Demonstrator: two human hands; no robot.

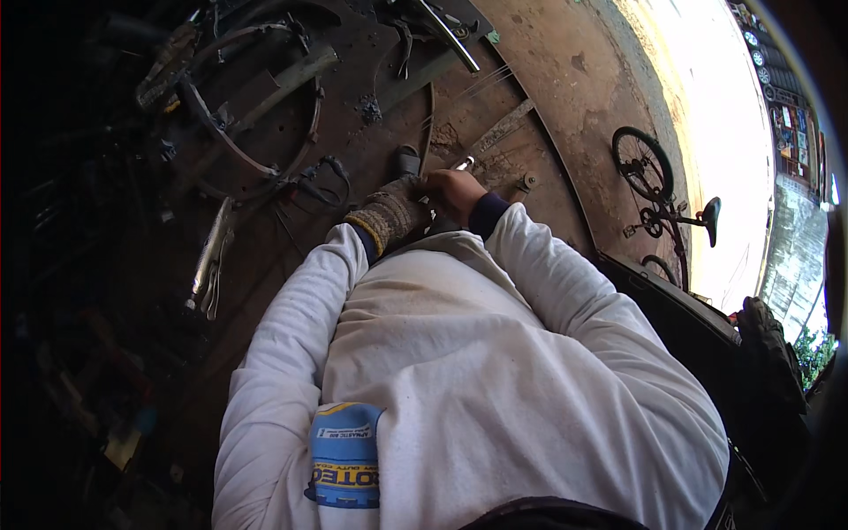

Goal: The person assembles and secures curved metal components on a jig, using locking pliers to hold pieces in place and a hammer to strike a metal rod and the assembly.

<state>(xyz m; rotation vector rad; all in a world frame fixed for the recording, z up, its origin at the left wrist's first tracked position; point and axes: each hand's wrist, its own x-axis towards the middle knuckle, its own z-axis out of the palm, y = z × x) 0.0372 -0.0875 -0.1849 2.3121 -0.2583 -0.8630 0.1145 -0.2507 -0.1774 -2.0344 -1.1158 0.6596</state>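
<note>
My left hand (393, 212) wears a thick brown and grey knitted glove and is held in front of my waist. Its fingers are mostly hidden by shadow and by my other hand. Bare and closed, my right hand (455, 193) meets the glove's finger end. A shiny metal end (465, 163) shows just past its knuckles, and a small bright piece glints below, between the hands. What the right fingers grip is hidden. Off to the left lies a pair of silver locking pliers (210, 261).
Bent metal hoops (256, 163) lie at the upper left. A bright metal tube (449, 35) rests at the top, near a flat bar (502, 126) on the brown ground. At the right a bicycle (662, 199) stands beyond a dark edge. A dark shoe (406, 162) shows beyond my hands.
</note>
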